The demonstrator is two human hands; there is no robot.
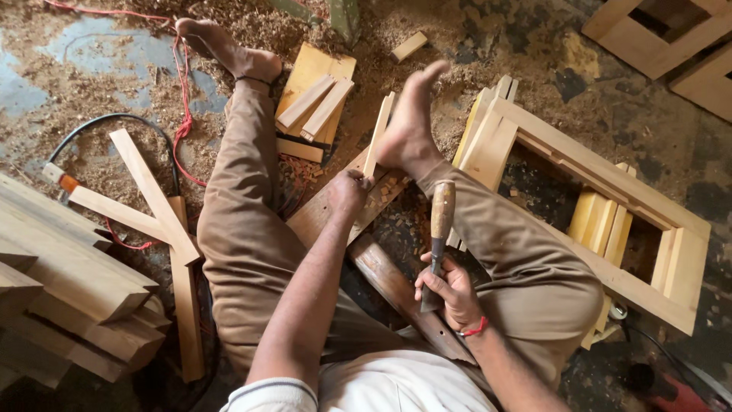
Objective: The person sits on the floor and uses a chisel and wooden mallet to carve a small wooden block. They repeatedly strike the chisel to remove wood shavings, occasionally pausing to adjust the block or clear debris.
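Observation:
I sit on the floor with my legs spread. My left hand (349,191) reaches forward and grips the lower end of a thin pale wooden strip (379,133) that rests on a dark wooden board (324,212) between my legs. My right hand (450,290) is shut on a chisel (438,236) with a brown wooden handle pointing up and away from me. A dark rounded wooden club (396,294) lies under my right hand, slanting toward my lap. Wood chips litter the board near my right foot (408,122).
A pale wooden frame (587,172) lies at the right with short blocks (602,221) inside it. Short planks (316,103) lie ahead by my left foot. Stacked timber (69,290) and crossed slats (149,198) sit at the left. Red and black cables (183,114) run over the sawdust-covered floor.

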